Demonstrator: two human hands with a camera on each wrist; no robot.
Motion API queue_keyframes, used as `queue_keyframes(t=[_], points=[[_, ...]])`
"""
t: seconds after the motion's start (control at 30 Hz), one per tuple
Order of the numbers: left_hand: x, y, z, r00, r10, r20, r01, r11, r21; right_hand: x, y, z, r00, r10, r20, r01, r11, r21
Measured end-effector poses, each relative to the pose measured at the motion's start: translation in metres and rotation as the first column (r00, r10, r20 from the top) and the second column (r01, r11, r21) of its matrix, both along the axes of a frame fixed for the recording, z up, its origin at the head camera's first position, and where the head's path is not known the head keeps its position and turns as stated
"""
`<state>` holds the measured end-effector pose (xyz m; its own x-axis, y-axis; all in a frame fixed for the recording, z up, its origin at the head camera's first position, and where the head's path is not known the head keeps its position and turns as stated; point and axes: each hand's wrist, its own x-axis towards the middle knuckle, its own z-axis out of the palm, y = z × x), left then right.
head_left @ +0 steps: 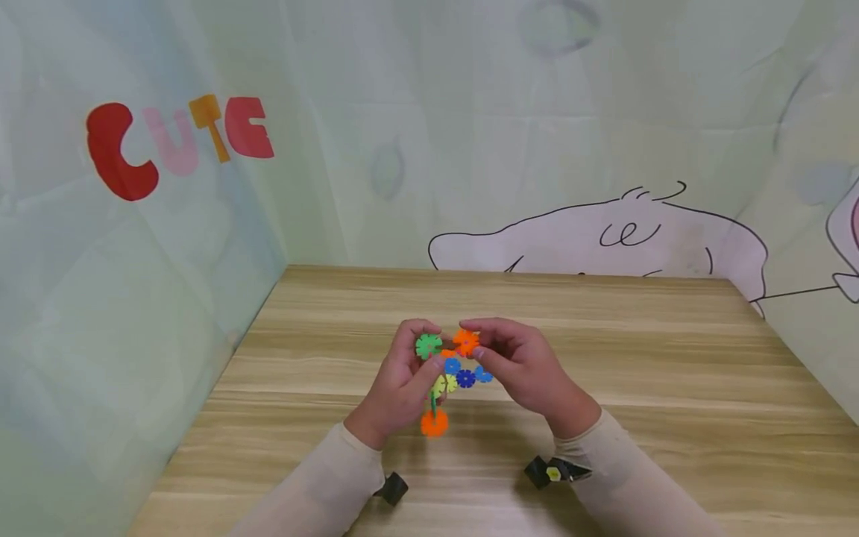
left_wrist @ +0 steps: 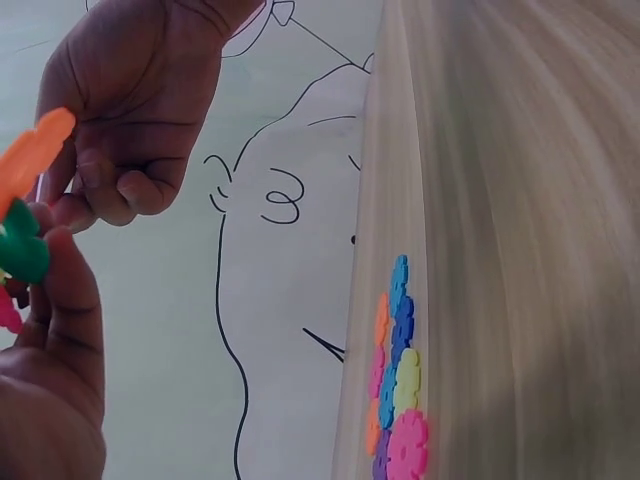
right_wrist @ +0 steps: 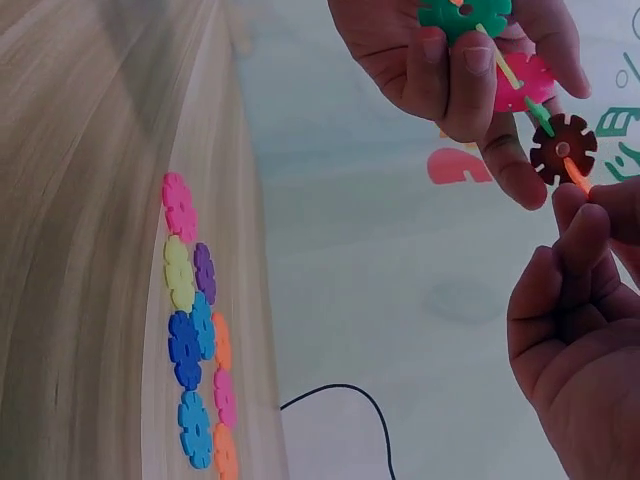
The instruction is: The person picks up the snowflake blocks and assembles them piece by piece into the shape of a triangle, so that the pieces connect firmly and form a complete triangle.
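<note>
In the head view my left hand (head_left: 403,380) holds a joined string of plastic snowflake discs, with a green disc (head_left: 428,345) by its fingertips and an orange disc (head_left: 435,424) at the low end. My right hand (head_left: 537,369) pinches another orange disc (head_left: 466,343) by its edge. The right wrist view shows this orange disc (right_wrist: 577,176) edge-on, meeting a brown disc (right_wrist: 563,150) of the string. A pink disc (right_wrist: 524,82) and a green disc (right_wrist: 465,15) are farther along, near the left fingers. Both hands are raised above the table.
Loose discs lie flat in a cluster on the wooden table (head_left: 322,358), beyond the hands: a dark blue disc (right_wrist: 185,350), a yellow disc (right_wrist: 179,272), a pink disc (right_wrist: 180,207) and several others. A printed backdrop (head_left: 376,149) stands behind and to the left of the table.
</note>
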<state>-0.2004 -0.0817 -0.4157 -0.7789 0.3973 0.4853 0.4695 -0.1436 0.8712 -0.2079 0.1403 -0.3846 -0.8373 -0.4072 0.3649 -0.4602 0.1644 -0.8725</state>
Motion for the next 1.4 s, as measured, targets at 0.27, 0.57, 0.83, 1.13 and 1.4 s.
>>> queue_keyframes(t=[0.27, 0.57, 0.83, 1.13, 1.4], points=[[0.002, 0.001, 0.000, 0.997, 0.057, 0.053, -0.054, 0.997, -0.059, -0.003, -0.001, -0.004, 0.997, 0.066, 0.025, -0.066, 0.998, 0.009], [0.001, -0.001, 0.001, 0.988, 0.123, 0.092, -0.118, 0.991, -0.062, -0.020, 0.009, -0.010, 0.997, -0.042, 0.071, 0.033, 0.992, 0.119], [0.000, -0.002, 0.000, 0.990, 0.110, 0.093, -0.107, 0.994, -0.034, -0.043, 0.021, -0.038, 0.947, -0.230, 0.224, 0.088, 0.856, 0.509], [0.000, -0.001, 0.000, 0.992, 0.089, 0.087, -0.088, 0.996, -0.021, -0.044, 0.026, -0.048, 0.939, -0.195, 0.282, -0.041, 0.752, 0.657], [0.000, -0.001, 0.000, 0.994, 0.080, 0.068, -0.080, 0.997, -0.002, -0.044, 0.025, -0.053, 0.948, -0.181, 0.262, -0.036, 0.756, 0.654]])
